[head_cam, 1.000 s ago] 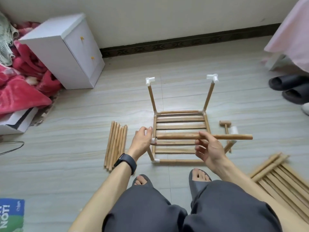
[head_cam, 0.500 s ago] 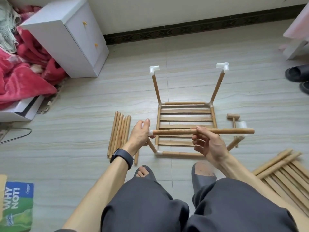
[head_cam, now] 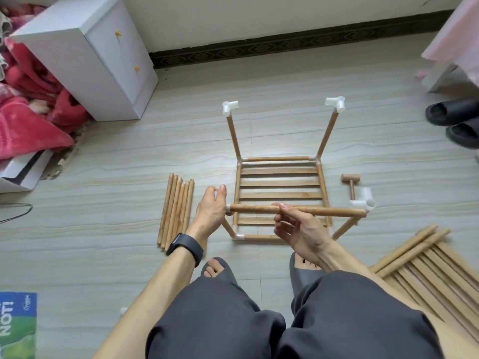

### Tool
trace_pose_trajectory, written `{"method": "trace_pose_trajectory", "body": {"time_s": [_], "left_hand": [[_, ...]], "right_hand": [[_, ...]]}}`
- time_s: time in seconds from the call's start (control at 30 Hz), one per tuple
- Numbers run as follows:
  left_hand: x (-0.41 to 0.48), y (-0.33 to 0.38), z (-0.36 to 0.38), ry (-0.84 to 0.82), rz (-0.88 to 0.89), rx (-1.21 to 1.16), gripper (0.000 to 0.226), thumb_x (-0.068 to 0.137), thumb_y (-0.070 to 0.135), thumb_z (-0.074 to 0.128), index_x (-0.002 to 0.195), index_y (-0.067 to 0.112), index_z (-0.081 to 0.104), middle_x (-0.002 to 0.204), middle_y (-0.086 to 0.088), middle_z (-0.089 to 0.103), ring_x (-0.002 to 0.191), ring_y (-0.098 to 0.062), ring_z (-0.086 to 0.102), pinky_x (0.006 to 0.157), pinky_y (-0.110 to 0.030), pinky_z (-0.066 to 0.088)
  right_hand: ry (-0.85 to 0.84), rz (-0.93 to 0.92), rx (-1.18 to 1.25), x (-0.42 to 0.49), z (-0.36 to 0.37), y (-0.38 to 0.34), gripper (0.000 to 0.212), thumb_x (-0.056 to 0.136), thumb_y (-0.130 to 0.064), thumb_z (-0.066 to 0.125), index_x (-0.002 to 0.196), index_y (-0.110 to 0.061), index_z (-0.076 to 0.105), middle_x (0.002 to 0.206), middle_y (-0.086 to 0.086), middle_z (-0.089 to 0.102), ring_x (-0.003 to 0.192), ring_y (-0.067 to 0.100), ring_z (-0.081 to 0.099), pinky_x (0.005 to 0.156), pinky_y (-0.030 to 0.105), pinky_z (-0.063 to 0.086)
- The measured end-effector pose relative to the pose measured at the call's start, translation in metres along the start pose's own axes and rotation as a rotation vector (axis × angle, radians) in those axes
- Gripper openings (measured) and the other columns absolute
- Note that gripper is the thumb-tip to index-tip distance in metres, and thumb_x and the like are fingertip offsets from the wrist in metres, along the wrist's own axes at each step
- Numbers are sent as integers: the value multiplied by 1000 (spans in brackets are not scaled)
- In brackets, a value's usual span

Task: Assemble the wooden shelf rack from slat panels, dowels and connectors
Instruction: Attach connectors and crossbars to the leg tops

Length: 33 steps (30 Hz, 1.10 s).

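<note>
My left hand (head_cam: 211, 211) is curled round the white plastic corner connector (head_cam: 228, 208) on top of the near-left post, steadying it so that its socket faces across the frame. My right hand (head_cam: 298, 229) pinches the long round wooden dowel (head_cam: 324, 211) between thumb and fingertips near its middle. It holds the dowel level above the front edge of the wooden slat panel (head_cam: 278, 195), which lies flat on the floor with posts rising from its corners.

The dowel's left end meets the connector, but my palm hides most of that joint, so I cannot say whether it is seated. Its right end reaches the three-way white connector (head_cam: 363, 202) on the near-right post. I judge this to be the front top rail going in.

The far-left connector (head_cam: 229, 107) and far-right connector (head_cam: 337, 103) cap their posts, sockets waiting. A small wooden mallet (head_cam: 350, 181) lies beside the panel, probably for tapping joints home. The bundle of spare dowels (head_cam: 176, 213) and a second slat panel (head_cam: 427, 260) lie within reach on either side.
</note>
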State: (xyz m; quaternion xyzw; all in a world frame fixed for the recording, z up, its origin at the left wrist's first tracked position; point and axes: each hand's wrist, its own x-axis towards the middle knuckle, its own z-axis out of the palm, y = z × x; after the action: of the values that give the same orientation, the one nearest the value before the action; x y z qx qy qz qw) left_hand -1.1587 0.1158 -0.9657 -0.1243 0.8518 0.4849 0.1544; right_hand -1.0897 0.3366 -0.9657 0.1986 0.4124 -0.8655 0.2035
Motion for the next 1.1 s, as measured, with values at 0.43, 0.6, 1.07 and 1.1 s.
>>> {"method": "trace_pose_trajectory", "body": {"time_s": [0.43, 0.6, 1.07, 1.1], "left_hand": [[-2, 9, -4, 164, 224, 355, 30, 106, 45, 34, 103, 23, 53, 99, -4, 59, 88, -22, 60, 74, -43, 52], [-9, 57, 25, 93, 587, 607, 31, 101, 50, 43, 116, 27, 57, 106, 8, 56, 99, -11, 51, 80, -33, 46], [-33, 128, 175, -695, 551, 548, 57, 96, 42, 65, 136, 14, 37, 120, -9, 65, 108, -25, 63, 89, -36, 50], [-30, 125, 173, -691, 566, 552, 56, 96, 43, 64, 139, 19, 37, 122, -7, 65, 109, -23, 62, 92, -37, 51]], "right_hand": [[391, -162, -242, -31, -67, -9, 69, 73, -71, 69, 109, -12, 69, 101, 5, 72, 69, 16, 67, 64, 29, 54], [857, -468, -343, -48, -114, -34, 68, 72, -86, 48, 97, -23, 55, 85, -3, 58, 76, 15, 57, 70, 35, 45], [499, -326, -421, -10, -107, -62, 37, 85, -51, 59, 82, -18, 77, 77, 4, 76, 71, 17, 74, 54, 23, 52], [484, -318, -435, -10, -109, -63, 36, 85, -52, 59, 81, -20, 76, 77, 3, 76, 73, 18, 74, 55, 23, 53]]}}
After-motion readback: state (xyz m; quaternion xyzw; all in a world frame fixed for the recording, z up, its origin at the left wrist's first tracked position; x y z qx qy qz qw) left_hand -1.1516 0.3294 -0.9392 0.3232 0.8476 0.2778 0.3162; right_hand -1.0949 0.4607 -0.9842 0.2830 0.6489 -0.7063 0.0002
